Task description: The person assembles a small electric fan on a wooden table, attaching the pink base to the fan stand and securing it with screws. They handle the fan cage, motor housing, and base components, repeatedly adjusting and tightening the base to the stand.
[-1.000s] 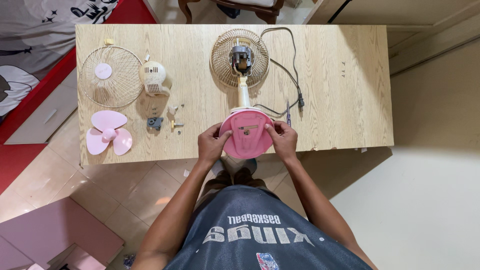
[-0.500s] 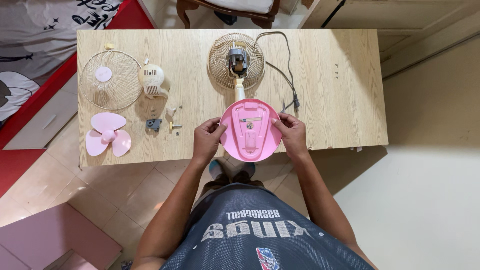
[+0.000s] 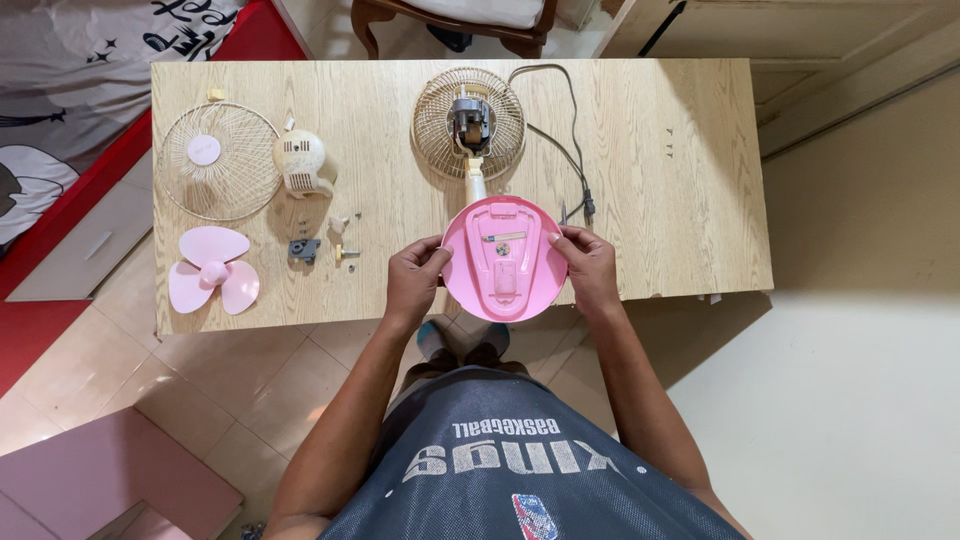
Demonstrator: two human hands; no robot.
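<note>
Two hands (image 3: 418, 275) (image 3: 587, 268) grip one pink fan base (image 3: 503, 258).

Both bare forearms are reaching forward from the torso and converging slightly toward the middle; the left hand (image 3: 415, 278) is curling inward with its thumb pointing toward the right and its fingers wrapping around something, knuckles facing up; the right hand (image 3: 590, 266) is mirroring it, thumb pointing toward the left, fingers bending in a grip; the wrists are staying fairly straight; the two hands are sitting level with each other, well apart, palms facing each other.
</note>
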